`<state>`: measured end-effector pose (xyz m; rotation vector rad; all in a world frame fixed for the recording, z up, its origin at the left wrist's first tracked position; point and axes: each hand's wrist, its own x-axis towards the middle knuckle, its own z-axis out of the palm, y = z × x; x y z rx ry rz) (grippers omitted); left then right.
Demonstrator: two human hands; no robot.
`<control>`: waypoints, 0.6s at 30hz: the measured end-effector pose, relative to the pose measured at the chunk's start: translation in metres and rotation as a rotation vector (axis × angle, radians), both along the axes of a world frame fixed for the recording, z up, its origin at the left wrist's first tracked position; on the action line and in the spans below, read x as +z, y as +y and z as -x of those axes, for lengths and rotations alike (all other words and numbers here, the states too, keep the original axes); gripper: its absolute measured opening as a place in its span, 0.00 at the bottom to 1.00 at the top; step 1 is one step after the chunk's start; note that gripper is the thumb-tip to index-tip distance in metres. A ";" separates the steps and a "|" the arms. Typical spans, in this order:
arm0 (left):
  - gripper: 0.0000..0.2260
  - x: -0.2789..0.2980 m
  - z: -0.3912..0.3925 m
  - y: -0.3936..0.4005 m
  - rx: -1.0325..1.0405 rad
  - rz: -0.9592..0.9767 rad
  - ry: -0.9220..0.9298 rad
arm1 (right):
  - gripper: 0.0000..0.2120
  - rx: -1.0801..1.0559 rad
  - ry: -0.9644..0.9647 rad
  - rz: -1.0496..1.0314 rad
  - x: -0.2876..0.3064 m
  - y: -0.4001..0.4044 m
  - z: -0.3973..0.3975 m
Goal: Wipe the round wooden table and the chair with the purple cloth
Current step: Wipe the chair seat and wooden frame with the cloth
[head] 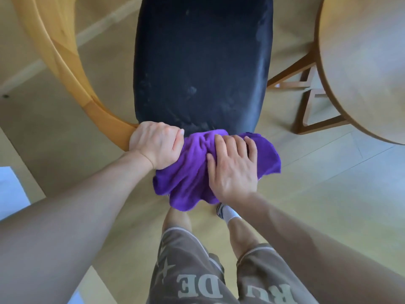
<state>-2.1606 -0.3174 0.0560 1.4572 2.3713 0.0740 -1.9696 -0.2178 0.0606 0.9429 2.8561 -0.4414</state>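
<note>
Chair: the dark padded seat (201,62) runs long from the person's body toward twelve o'clock; its curved yellow wooden rail (65,62) sweeps up the ten o'clock side.
Purple cloth: the purple cloth (192,172) lies bunched over the near six o'clock edge of the seat, its loose folds hanging off toward the person's legs.
Right hand: the right hand (232,167) lies flat on the cloth, fingers spread and fairly straight, pressing it onto the seat edge, not gripping it.
Left hand: the left hand (155,145) is curled tight just beside the cloth at nine o'clock. It seems to grip the end of the rail, and its knuckles touch the cloth's edge.
Table: the round wooden table (361,62) stands at two o'clock, well apart from the cloth, nearer the right arm.
What the next stroke turns on: I'd judge the unwiped seat lies straight ahead of the right hand at twelve o'clock, along the seat's length, so the push would go forward while the left steadies the chair.
</note>
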 end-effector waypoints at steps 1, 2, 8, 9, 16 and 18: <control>0.17 0.000 0.000 0.000 -0.005 -0.007 -0.002 | 0.21 0.089 0.000 0.017 0.000 0.003 -0.002; 0.17 -0.001 0.000 0.001 -0.009 -0.008 -0.006 | 0.24 0.226 -0.003 0.028 0.000 0.014 -0.004; 0.17 -0.004 0.001 -0.001 0.008 -0.010 -0.020 | 0.28 0.617 -0.234 0.249 0.010 0.107 0.009; 0.17 -0.004 0.001 -0.001 0.004 -0.008 -0.026 | 0.29 0.515 -0.219 0.281 0.010 0.106 0.012; 0.20 0.002 0.049 -0.016 -0.058 0.107 -0.073 | 0.17 -0.288 0.003 0.023 0.007 -0.023 0.030; 0.23 0.003 0.089 -0.031 -0.077 0.200 0.028 | 0.16 -0.390 0.047 -0.007 0.003 -0.056 0.048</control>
